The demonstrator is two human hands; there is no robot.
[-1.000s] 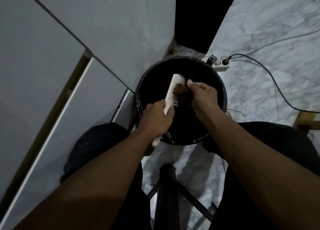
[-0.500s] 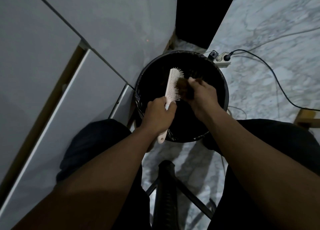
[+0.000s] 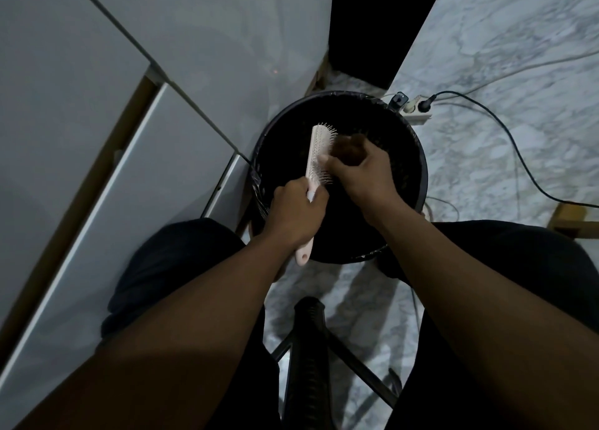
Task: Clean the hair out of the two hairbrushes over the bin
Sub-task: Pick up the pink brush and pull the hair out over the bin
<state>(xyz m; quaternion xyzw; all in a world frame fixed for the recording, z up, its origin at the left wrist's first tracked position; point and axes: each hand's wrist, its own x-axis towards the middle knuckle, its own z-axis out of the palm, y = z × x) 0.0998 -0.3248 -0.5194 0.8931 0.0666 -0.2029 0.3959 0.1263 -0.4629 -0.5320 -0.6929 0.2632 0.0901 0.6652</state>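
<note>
One pale hairbrush [image 3: 319, 156] is gripped by the handle in the left hand [image 3: 296, 211] over the bin [image 3: 418, 157], while the right hand [image 3: 363, 167] pinches a hair clump [image 3: 348, 147]; best pull it along the bristles, staying inside the rim.

Pale pink hairbrush [image 3: 316, 157], black bin [image 3: 418, 157], white-grey marbled floor [image 3: 502, 157].
</note>
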